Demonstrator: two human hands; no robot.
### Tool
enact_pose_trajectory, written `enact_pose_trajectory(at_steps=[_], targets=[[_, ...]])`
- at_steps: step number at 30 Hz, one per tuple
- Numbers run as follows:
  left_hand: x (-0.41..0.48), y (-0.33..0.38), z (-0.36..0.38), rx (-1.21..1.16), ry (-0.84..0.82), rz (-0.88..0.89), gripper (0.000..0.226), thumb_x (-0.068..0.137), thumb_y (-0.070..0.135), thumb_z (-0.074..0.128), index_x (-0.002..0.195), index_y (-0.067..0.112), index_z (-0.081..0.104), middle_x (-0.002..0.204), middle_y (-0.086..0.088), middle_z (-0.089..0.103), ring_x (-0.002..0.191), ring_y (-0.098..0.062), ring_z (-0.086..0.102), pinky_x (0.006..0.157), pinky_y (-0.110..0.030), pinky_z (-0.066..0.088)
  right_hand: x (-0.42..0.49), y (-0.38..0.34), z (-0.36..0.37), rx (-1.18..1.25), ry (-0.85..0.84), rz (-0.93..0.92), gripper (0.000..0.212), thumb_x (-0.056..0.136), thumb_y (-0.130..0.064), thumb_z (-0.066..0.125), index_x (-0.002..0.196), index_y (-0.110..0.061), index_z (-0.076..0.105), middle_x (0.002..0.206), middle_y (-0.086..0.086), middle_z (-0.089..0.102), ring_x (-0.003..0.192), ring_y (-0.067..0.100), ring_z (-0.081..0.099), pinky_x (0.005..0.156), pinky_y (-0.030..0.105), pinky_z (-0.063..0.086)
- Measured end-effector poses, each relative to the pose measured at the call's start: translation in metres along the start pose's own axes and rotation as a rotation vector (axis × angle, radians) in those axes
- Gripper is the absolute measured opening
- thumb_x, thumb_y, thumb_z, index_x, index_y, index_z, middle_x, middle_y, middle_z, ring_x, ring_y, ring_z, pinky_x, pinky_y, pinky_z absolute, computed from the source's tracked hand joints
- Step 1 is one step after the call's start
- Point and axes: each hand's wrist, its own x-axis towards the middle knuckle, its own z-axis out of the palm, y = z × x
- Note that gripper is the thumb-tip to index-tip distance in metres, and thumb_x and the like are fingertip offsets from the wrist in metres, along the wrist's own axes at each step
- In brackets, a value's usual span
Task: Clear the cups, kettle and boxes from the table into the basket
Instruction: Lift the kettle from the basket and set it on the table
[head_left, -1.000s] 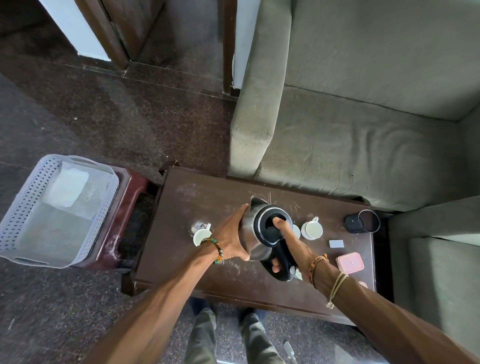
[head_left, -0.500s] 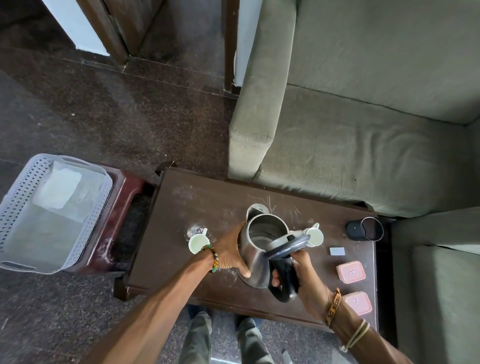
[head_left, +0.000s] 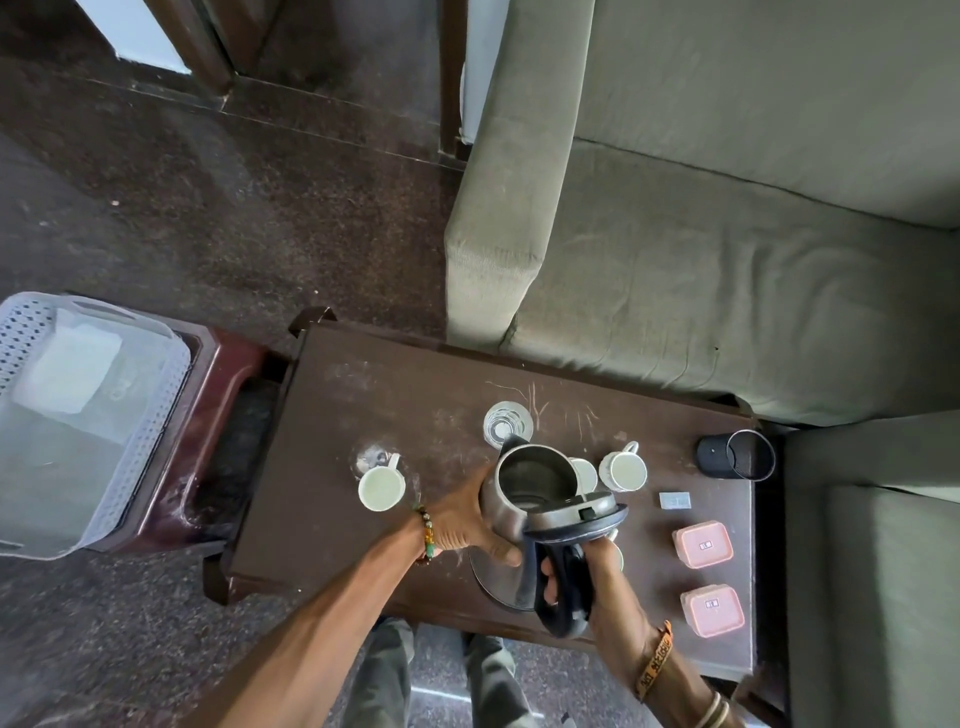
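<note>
A steel kettle (head_left: 530, 483) with its black lid flipped open stands over the middle of the dark wooden table (head_left: 363, 395). My right hand (head_left: 597, 577) grips its black handle. My left hand (head_left: 467, 525) presses against its left side. White cups sit at the left (head_left: 381, 487) and right (head_left: 623, 470), and another (head_left: 586, 474) shows partly behind the kettle. A clear glass (head_left: 507, 425) stands just beyond the spout. Two pink boxes lie at the right, one farther (head_left: 702, 544) and one nearer (head_left: 711, 610). The white perforated basket (head_left: 171, 395) rests on a maroon stool left of the table.
A black cylindrical container (head_left: 737, 454) lies on its side at the table's far right corner, and a small grey card (head_left: 674, 500) sits near the boxes. A green sofa (head_left: 675, 260) runs behind and to the right of the table. My legs show below the table's near edge.
The kettle's lid was closed under my right thumb; it has flipped open. My right hand has settled on the handle, and the kettle now stands a little more upright.
</note>
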Motion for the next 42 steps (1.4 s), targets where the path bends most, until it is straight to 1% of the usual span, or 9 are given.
enact_pose_trajectory(at_steps=[3,6,9,14,18,25,31,36,42], targets=[[0.005,-0.003,0.003,-0.167,0.006,0.037,0.099,0.043,0.031,0.097,0.128,0.047,0.049,0.131,0.01,0.061,0.124,-0.011,0.056,0.095,-0.028,0.051,0.005,-0.003,0.003,-0.01,0.03,-0.006,0.066,0.063,-0.086,0.055,0.071,-0.023,0.071,0.074,0.009,0.065,0.07,0.019,0.059,0.073,0.038,0.049],[0.012,-0.005,0.005,-0.241,0.013,0.07,0.087,0.048,0.03,0.095,0.123,0.05,0.056,0.129,0.008,0.063,0.121,-0.011,0.058,0.092,-0.026,0.052,0.012,-0.003,0.005,-0.01,0.089,-0.017,0.066,0.06,-0.088,0.056,0.07,-0.025,0.071,0.072,0.006,0.066,0.068,0.018,0.06,0.068,0.037,0.051],[0.019,-0.007,0.003,-0.289,0.01,0.081,0.085,0.047,0.033,0.095,0.122,0.046,0.058,0.129,0.006,0.064,0.121,-0.013,0.059,0.092,-0.026,0.051,0.015,-0.011,0.008,-0.005,0.098,0.007,0.065,0.06,-0.087,0.056,0.069,-0.025,0.072,0.07,0.008,0.067,0.065,0.017,0.062,0.068,0.037,0.054],[0.026,-0.013,-0.001,-0.332,0.011,0.067,0.095,0.044,0.038,0.096,0.129,0.032,0.055,0.13,-0.001,0.063,0.123,-0.018,0.058,0.094,-0.028,0.051,0.023,-0.018,0.014,0.071,0.088,0.076,0.069,0.055,-0.084,0.059,0.064,-0.018,0.072,0.069,0.011,0.063,0.059,0.019,0.056,0.06,0.032,0.049],[0.03,-0.014,-0.004,-0.315,-0.032,0.035,0.104,0.049,0.041,0.094,0.14,0.027,0.046,0.135,-0.003,0.06,0.127,-0.02,0.055,0.1,-0.033,0.049,0.03,-0.024,0.019,0.124,0.105,0.12,0.064,0.05,-0.079,0.06,0.056,-0.017,0.07,0.066,0.009,0.061,0.051,0.017,0.053,0.052,0.028,0.046],[0.038,-0.022,-0.01,-0.286,-0.077,0.001,0.088,0.062,0.041,0.089,0.138,0.032,0.047,0.137,0.0,0.058,0.129,-0.019,0.053,0.105,-0.035,0.045,0.041,-0.029,0.02,0.158,0.088,0.18,0.072,0.051,-0.085,0.057,0.054,-0.013,0.066,0.063,0.011,0.056,0.048,0.017,0.049,0.048,0.027,0.044],[0.045,-0.026,-0.016,-0.306,-0.095,-0.04,0.078,0.068,0.037,0.085,0.137,0.032,0.049,0.136,-0.001,0.059,0.128,-0.02,0.053,0.108,-0.043,0.04,0.05,-0.039,0.02,0.159,0.062,0.223,0.096,0.025,-0.095,0.064,0.066,-0.008,0.062,0.064,0.011,0.054,0.048,0.018,0.047,0.051,0.027,0.043],[0.05,-0.025,-0.022,-0.347,-0.119,-0.091,0.083,0.063,0.04,0.088,0.136,0.031,0.05,0.133,-0.004,0.062,0.124,-0.023,0.057,0.104,-0.04,0.046,0.059,-0.045,0.022,0.175,0.076,0.231,0.088,0.045,-0.091,0.058,0.065,-0.006,0.063,0.062,0.012,0.054,0.047,0.019,0.048,0.048,0.026,0.045],[0.054,-0.024,-0.025,-0.382,-0.148,-0.12,0.087,0.059,0.042,0.09,0.135,0.03,0.05,0.132,-0.006,0.062,0.124,-0.025,0.058,0.107,-0.046,0.043,0.063,-0.051,0.024,0.157,0.092,0.253,0.086,0.047,-0.09,0.056,0.064,-0.007,0.062,0.061,0.011,0.053,0.046,0.02,0.047,0.046,0.026,0.044]])
